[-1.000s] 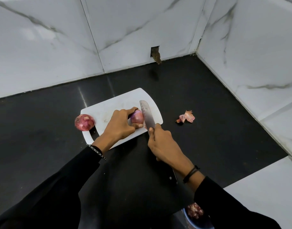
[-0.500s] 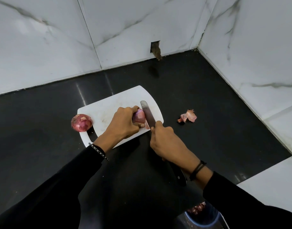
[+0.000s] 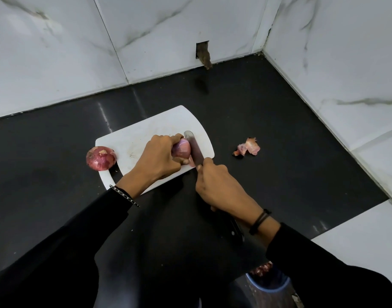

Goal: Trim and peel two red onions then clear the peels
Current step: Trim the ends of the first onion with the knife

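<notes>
Knife (image 3: 196,150), gripped in your right hand (image 3: 217,185), meets the red onion (image 3: 182,150) your left hand (image 3: 159,157) clasps near the right edge of the cutting board (image 3: 146,127); the unpeeled onion (image 3: 100,158) touches its left edge.

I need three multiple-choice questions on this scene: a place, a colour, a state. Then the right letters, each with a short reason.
1. Where is the unpeeled onion?
A. in the wall corner
B. at the cutting board's left edge
C. in a bowl

2. What colour is the cutting board?
A. white
B. green
C. brown

3. What is the right hand doing?
A. resting open
B. gripping the knife
C. lifting a peel

1 B: it lies by the board's left side.
2 A: it is plain white.
3 B: its fingers curl round the handle; the left hand holds the second onion.
</notes>
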A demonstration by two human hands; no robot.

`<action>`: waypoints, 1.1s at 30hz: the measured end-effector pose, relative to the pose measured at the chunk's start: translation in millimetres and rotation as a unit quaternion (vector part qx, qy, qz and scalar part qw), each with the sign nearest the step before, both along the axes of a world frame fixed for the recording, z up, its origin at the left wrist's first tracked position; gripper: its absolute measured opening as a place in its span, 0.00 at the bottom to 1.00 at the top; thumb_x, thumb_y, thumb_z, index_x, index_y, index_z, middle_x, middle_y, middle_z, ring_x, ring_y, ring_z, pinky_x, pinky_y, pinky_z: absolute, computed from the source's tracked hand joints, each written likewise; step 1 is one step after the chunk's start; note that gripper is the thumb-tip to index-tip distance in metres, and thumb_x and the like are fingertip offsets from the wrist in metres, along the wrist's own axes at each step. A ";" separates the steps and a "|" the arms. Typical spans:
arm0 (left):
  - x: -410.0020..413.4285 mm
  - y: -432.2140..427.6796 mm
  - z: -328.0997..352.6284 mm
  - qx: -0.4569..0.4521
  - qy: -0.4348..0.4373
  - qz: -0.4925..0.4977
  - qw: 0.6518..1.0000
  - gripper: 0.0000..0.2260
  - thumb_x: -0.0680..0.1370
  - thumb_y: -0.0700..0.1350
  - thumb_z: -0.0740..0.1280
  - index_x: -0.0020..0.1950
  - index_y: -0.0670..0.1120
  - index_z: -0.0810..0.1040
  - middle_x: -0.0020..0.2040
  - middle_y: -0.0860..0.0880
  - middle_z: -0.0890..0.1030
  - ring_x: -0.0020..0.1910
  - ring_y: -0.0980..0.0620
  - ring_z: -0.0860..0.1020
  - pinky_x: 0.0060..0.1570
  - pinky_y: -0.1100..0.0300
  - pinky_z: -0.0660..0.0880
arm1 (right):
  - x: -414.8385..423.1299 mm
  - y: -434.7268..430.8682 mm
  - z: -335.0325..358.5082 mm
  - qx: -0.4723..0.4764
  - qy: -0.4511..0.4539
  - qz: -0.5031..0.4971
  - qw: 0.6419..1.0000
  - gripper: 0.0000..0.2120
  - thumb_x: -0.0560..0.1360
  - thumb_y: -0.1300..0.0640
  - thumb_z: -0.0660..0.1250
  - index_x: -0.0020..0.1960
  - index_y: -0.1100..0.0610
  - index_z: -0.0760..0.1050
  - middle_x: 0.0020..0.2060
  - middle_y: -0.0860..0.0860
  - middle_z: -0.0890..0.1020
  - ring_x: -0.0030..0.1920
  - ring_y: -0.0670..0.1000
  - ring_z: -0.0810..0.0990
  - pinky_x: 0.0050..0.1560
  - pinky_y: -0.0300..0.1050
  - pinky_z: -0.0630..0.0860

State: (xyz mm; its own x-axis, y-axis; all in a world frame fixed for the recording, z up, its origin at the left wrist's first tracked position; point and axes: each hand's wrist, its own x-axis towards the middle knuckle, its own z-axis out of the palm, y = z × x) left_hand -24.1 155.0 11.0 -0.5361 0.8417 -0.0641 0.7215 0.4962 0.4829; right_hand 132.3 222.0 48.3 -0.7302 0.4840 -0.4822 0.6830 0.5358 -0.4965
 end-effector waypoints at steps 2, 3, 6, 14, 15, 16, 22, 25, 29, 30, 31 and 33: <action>-0.1 -3.1 -3.6 0.013 -0.006 0.003 1.000 0.26 0.71 0.46 0.77 0.68 0.43 0.77 0.51 0.40 0.84 0.50 0.40 0.80 0.54 0.47 0.77 | -1.8 -4.2 0.6 0.017 0.006 0.000 1.000 0.11 0.84 0.58 0.52 0.62 0.62 0.64 0.48 0.56 0.68 0.42 0.54 0.69 0.45 0.45 0.68; -0.1 -4.0 -5.3 0.013 -0.003 -0.001 1.000 0.26 0.72 0.47 0.76 0.68 0.44 0.77 0.50 0.40 0.84 0.50 0.41 0.80 0.53 0.48 0.77 | -3.4 -5.2 0.6 0.008 0.012 -0.005 1.000 0.08 0.83 0.59 0.53 0.60 0.61 0.64 0.46 0.56 0.68 0.41 0.54 0.70 0.41 0.45 0.68; 0.5 -4.9 -7.5 0.013 0.010 -0.007 1.000 0.26 0.72 0.48 0.75 0.69 0.45 0.76 0.51 0.40 0.83 0.50 0.41 0.79 0.52 0.50 0.76 | -11.0 -5.2 1.4 -0.019 0.018 -0.029 0.999 0.05 0.82 0.62 0.57 0.56 0.59 0.61 0.40 0.52 0.66 0.37 0.51 0.69 0.37 0.47 0.69; 7.8 -2.8 -0.2 0.002 0.037 -0.008 0.999 0.21 0.72 0.48 0.75 0.63 0.45 0.78 0.39 0.46 0.76 0.41 0.44 0.75 0.42 0.57 0.66 | -5.7 0.9 3.2 -0.045 0.029 -0.039 0.998 0.03 0.82 0.60 0.56 0.54 0.59 0.62 0.43 0.53 0.68 0.34 0.51 0.72 0.30 0.43 0.68; 7.3 -2.2 0.6 0.002 0.040 -0.005 0.999 0.21 0.71 0.47 0.75 0.62 0.45 0.78 0.38 0.47 0.76 0.40 0.45 0.74 0.41 0.57 0.66 | -2.7 3.3 4.8 -0.052 0.028 -0.035 0.998 0.04 0.82 0.59 0.56 0.54 0.59 0.63 0.44 0.53 0.69 0.33 0.52 0.73 0.29 0.43 0.69; 7.5 -2.9 0.4 0.002 0.042 -0.001 0.999 0.21 0.71 0.46 0.74 0.63 0.45 0.78 0.39 0.46 0.78 0.40 0.45 0.74 0.41 0.56 0.68 | 2.0 4.7 6.5 -0.061 0.024 -0.031 0.997 0.05 0.82 0.57 0.55 0.55 0.59 0.64 0.47 0.55 0.70 0.34 0.52 0.74 0.30 0.42 0.70; 9.4 -7.5 -3.5 0.016 0.021 0.015 1.000 0.27 0.71 0.45 0.76 0.70 0.46 0.75 0.53 0.40 0.83 0.52 0.41 0.79 0.55 0.46 0.77 | 11.8 2.0 12.7 -0.087 0.002 -0.021 0.996 0.06 0.84 0.55 0.55 0.57 0.57 0.64 0.53 0.56 0.72 0.36 0.51 0.77 0.31 0.42 0.73; 10.9 -11.5 -7.6 0.037 -0.002 0.028 0.999 0.29 0.71 0.47 0.77 0.70 0.46 0.75 0.54 0.40 0.83 0.53 0.41 0.80 0.57 0.46 0.77 | 7.6 -3.4 9.3 -0.074 0.002 -0.020 0.997 0.05 0.83 0.58 0.57 0.55 0.57 0.62 0.47 0.54 0.70 0.35 0.50 0.75 0.30 0.41 0.71; 7.9 -14.1 -9.8 0.054 -0.023 0.033 0.998 0.30 0.69 0.52 0.78 0.69 0.48 0.76 0.51 0.41 0.83 0.51 0.41 0.81 0.55 0.44 0.78 | -5.7 -6.5 -1.6 -0.046 0.018 -0.029 0.998 0.06 0.82 0.59 0.58 0.57 0.58 0.63 0.46 0.54 0.69 0.37 0.52 0.74 0.35 0.44 0.72; 8.4 -14.4 -9.5 0.053 -0.025 0.035 0.998 0.31 0.68 0.54 0.77 0.70 0.49 0.76 0.52 0.41 0.83 0.51 0.42 0.81 0.55 0.45 0.78 | -9.8 -7.4 -4.8 -0.044 0.019 -0.033 0.998 0.08 0.82 0.60 0.59 0.60 0.59 0.64 0.47 0.54 0.69 0.40 0.53 0.75 0.38 0.46 0.73; 8.9 -14.7 -8.6 0.051 -0.024 0.037 0.998 0.33 0.67 0.57 0.75 0.71 0.48 0.75 0.53 0.41 0.83 0.51 0.42 0.81 0.56 0.45 0.78 | -13.7 -8.5 -8.3 -0.040 0.022 -0.037 0.998 0.11 0.82 0.60 0.58 0.63 0.60 0.64 0.48 0.54 0.69 0.42 0.54 0.75 0.40 0.47 0.73; 9.1 -13.4 -8.3 0.044 -0.017 0.038 0.998 0.36 0.66 0.60 0.72 0.72 0.48 0.74 0.54 0.41 0.83 0.52 0.41 0.81 0.57 0.47 0.77 | -18.3 -10.6 -14.0 -0.032 0.032 -0.044 0.998 0.13 0.82 0.61 0.57 0.65 0.61 0.63 0.47 0.55 0.70 0.42 0.53 0.73 0.39 0.47 0.70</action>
